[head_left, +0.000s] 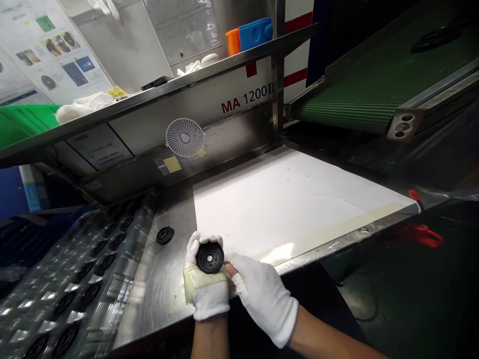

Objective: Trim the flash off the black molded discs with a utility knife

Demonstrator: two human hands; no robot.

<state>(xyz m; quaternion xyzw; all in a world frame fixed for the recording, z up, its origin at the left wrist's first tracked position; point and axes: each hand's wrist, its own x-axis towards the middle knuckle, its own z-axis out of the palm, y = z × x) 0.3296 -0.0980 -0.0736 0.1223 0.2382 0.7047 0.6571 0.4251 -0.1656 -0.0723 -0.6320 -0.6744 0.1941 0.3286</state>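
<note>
1. Black round part (209,267), head view: held over the steel table (153,279), by the white sheet's (284,199) near-left corner.
2. Left hand (200,280), gloved: fingers curled around the part, closed on it.
3. Right hand (262,290), gloved: fingers drawn in, bare fingertip near the rim; whether it grips anything cannot be told.

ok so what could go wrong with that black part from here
The left hand holds the black round part near the front edge of the metal table, so a slip might drop it over. The right hand has an exposed fingertip close to the part, so it might get scraped.
</note>
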